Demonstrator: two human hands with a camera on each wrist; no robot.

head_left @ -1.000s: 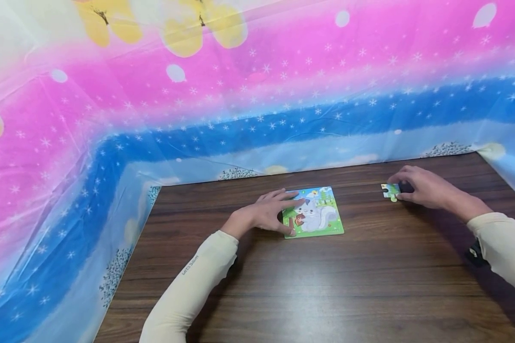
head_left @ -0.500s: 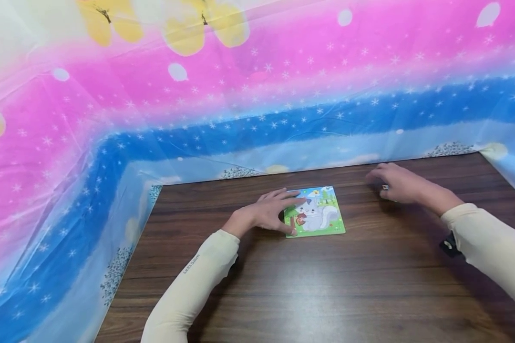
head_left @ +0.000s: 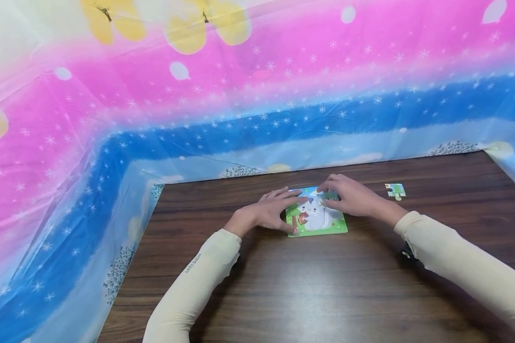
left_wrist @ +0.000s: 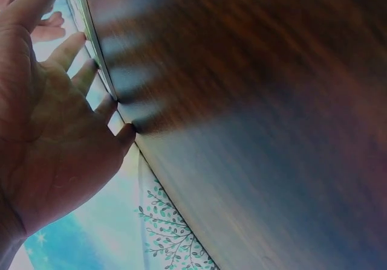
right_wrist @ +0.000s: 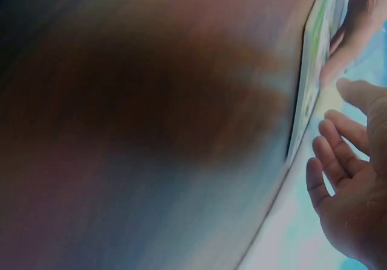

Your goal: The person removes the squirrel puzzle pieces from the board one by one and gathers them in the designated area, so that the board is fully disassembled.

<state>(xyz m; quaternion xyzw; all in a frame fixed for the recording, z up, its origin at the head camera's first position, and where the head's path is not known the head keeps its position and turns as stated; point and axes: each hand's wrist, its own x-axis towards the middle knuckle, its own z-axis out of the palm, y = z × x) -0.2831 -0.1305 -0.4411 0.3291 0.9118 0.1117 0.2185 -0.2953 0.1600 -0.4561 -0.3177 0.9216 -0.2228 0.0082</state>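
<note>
Framing a square squirrel picture board (head_left: 315,221), a person's two hands work toward the far side of a wood-grain table (head_left: 283,290). The left hand (head_left: 269,212) rests at the board's nine o'clock side, fingers spread apart and gripping nothing, its thumb near eight. The right hand (head_left: 356,196) is over the one-to-two o'clock corner, thumb and forefinger apart, the other fingers loosely bent, with nothing seen in its grasp; whether it touches the board is hard to tell from the dim right wrist view.

Where the hands do not hide it, the picture looks whole, which suggests that side of the work is done. Left over, by all appearances, is one loose puzzle section (head_left: 397,190), notched and tabbed, flat on the wood between two and three o'clock of the board and touching neither hand.

Room is tightest at twelve o'clock, where the table's far edge meets a pink-and-blue cloth (head_left: 249,102). Bare wood runs broad toward six. Pale sleeves cross at four and eight, so a slide from the section to the board would best follow the open strip above the right forearm.
</note>
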